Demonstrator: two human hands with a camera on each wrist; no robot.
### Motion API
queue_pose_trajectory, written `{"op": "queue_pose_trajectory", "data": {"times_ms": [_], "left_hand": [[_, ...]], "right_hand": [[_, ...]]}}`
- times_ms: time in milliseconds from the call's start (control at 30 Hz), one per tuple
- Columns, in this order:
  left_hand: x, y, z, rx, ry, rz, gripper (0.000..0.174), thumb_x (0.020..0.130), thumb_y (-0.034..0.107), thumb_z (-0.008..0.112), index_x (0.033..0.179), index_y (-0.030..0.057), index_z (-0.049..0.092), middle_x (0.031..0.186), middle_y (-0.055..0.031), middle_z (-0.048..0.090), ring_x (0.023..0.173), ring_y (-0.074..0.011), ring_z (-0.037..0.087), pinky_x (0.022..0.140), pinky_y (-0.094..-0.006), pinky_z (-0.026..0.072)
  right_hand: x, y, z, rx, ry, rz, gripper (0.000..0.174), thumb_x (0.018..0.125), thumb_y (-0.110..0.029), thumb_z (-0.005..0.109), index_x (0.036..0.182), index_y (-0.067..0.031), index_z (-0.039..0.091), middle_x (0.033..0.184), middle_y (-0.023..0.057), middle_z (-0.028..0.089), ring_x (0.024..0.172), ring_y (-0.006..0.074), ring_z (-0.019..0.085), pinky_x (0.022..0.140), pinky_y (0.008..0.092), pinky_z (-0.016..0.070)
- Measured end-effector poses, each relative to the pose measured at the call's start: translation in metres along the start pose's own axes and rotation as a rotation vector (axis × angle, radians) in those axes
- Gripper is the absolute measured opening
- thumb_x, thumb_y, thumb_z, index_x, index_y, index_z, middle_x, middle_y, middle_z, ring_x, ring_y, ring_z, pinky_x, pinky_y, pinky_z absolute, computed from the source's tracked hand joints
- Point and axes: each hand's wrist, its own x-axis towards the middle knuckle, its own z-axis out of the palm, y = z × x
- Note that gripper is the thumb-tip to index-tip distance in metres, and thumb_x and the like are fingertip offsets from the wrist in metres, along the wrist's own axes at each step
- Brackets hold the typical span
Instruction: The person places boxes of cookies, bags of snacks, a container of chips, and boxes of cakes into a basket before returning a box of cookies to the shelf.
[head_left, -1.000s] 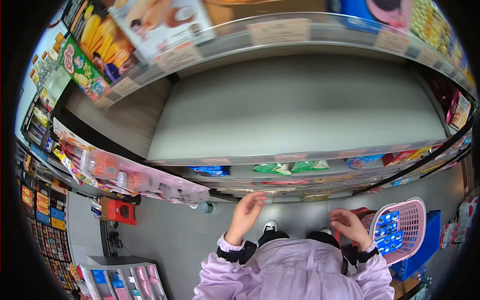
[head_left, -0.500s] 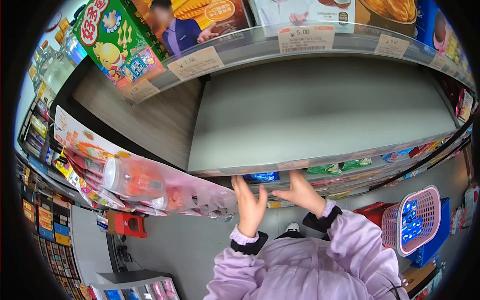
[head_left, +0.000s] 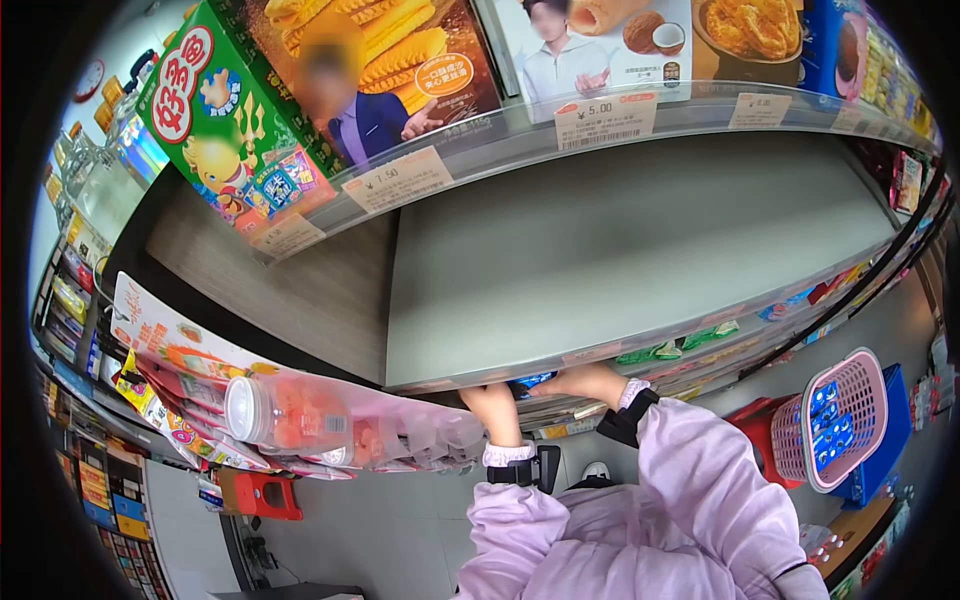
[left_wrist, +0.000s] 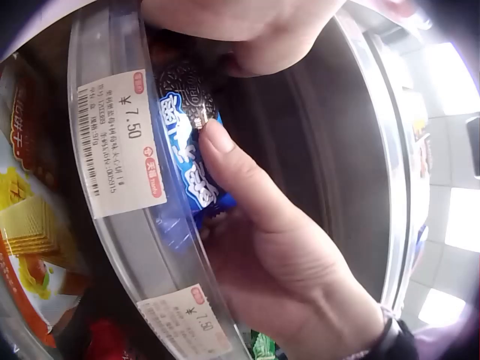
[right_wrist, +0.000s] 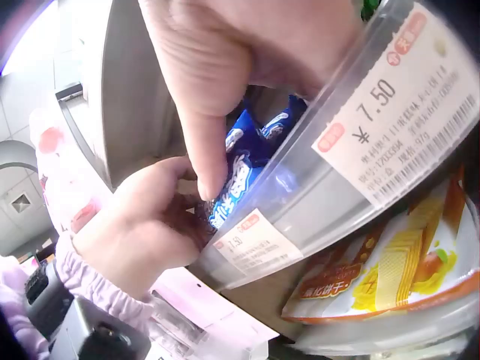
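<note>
Both hands are at a low shelf, around blue Oreo cookie packets (left_wrist: pixel 196 184) standing behind its clear front lip. My right hand (head_left: pixel 588 383) has its thumb (right_wrist: pixel 206 169) pressed on the near face of a packet, the other fingers hidden behind it. At the opposite end, my left hand (head_left: pixel 494 412) holds the packets with thumb and fingers bent around the dark end, as the right wrist view shows. In the head view only a small patch of blue wrapper (head_left: pixel 533 382) shows between the hands, below the upper shelf's edge.
A wide grey shelf (head_left: pixel 640 240) overhangs the hands. Hanging jelly-cup packs (head_left: pixel 300 415) line the left side. Green packets (head_left: pixel 680 343) lie right of the hands. A pink basket (head_left: pixel 868 425) with blue packs stands at the right. Price tags (left_wrist: pixel 120 139) line the lip.
Both hands rose from in front of the body to the low shelf, then reached in under the upper shelf and closed on the Oreo packets. The view shifted left along the shelves.
</note>
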Motion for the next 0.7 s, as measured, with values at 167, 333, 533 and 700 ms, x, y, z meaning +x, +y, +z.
{"op": "queue_pose_trajectory", "data": {"times_ms": [167,333,533,700], "left_hand": [[0.007,-0.018,-0.001,0.092,-0.149,0.013,0.028,0.085,0.018,0.055,0.098,-0.0058,0.058,0.099,-0.0224,0.063,0.094,-0.0401,0.058,0.084,-0.0439,0.0435],[0.010,-0.025,0.002,0.182,-0.272,0.058,0.026,0.086,0.018,0.052,0.099,-0.0022,0.060,0.101,-0.0206,0.062,0.097,-0.0386,0.056,0.085,-0.0437,0.0429],[0.013,-0.035,0.001,0.269,-0.348,0.118,0.024,0.086,0.018,0.053,0.100,0.0006,0.061,0.102,-0.0181,0.062,0.098,-0.0362,0.057,0.085,-0.0431,0.0432],[0.022,-0.045,0.001,0.360,-0.383,0.153,0.026,0.088,0.019,0.054,0.103,-0.0012,0.060,0.105,-0.0162,0.063,0.097,-0.0305,0.058,0.084,-0.0398,0.0434]], "right_hand": [[-0.001,-0.003,-0.006,0.047,-0.003,0.023,0.065,0.070,-0.039,0.075,0.118,-0.0021,0.053,0.120,0.0160,0.055,0.112,0.0280,0.049,0.096,0.0325,0.0359],[0.001,0.000,-0.005,0.045,0.013,-0.002,0.062,0.070,-0.040,0.075,0.116,-0.0027,0.055,0.117,0.0145,0.057,0.109,0.0277,0.050,0.095,0.0327,0.0374],[0.005,0.006,-0.004,-0.003,0.051,-0.094,0.056,0.073,-0.038,0.073,0.114,-0.0039,0.057,0.116,0.0130,0.058,0.107,0.0267,0.052,0.093,0.0327,0.0392],[-0.003,-0.012,-0.015,0.081,-0.029,-0.046,0.058,0.073,-0.039,0.072,0.119,-0.0073,0.057,0.122,0.0117,0.058,0.108,0.0244,0.054,0.092,0.0320,0.0405]]}}
